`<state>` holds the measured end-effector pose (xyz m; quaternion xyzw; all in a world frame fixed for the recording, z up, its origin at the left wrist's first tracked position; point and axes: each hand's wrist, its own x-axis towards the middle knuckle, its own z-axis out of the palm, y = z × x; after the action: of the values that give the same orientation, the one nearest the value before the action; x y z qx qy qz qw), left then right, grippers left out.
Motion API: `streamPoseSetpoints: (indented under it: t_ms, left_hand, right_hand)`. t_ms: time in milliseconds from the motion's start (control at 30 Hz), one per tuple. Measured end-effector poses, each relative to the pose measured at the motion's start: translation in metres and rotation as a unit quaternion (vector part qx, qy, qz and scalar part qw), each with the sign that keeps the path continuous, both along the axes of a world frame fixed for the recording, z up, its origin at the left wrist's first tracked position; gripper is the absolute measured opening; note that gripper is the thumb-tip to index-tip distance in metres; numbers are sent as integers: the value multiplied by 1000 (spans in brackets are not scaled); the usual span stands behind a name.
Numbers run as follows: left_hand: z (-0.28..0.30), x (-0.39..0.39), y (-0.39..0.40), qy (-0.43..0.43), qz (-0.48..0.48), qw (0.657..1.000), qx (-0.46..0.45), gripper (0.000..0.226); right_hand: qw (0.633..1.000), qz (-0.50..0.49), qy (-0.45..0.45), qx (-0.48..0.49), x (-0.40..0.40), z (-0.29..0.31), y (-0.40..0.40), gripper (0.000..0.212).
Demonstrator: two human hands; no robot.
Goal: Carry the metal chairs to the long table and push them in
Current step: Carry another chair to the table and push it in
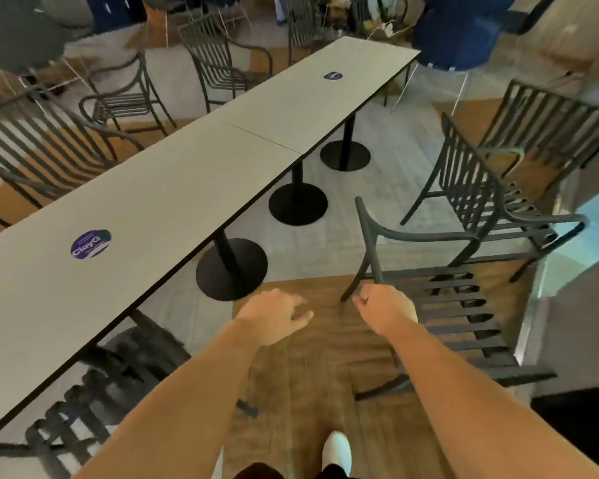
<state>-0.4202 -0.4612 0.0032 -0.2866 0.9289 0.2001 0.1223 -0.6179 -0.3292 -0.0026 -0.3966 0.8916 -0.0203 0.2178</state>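
Both arms fwd; left hand [277, 314] loose, fingers relaxed; right hand [384, 307] fisted, gripping.

I am standing in what looks like a café or canteen seating area. The long table [173, 188] is several grey tops set end to end on black pedestal bases [231, 269], with round purple stickers [90, 244] on top. Matching dark metal chairs [218, 65] line its far side, and more stand on its near side.
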Motion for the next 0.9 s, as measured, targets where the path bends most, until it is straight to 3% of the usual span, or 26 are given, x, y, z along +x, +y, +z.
streamPoseSetpoints:
  t_ms: [267,467,733,900]
  left_hand:
    - [9,-127,4,14,-117,993,21,54]
    - [-16,-210,-17,15,-187,982,37,47]
    - [-56,-313,-75,-80,-325,942,35,71]
    - [-72,-355,-112,-153,-390,908,9,98]
  right_hand:
    - [993,-97,-63,1,-76,-15,38,31]
    - [981,-146,-123,22,-116,-31,42,39]
    - [948,-255,-185,52,-147,-42,30,56]
    - [921,-317,-224,44,-155,-61,10,64]
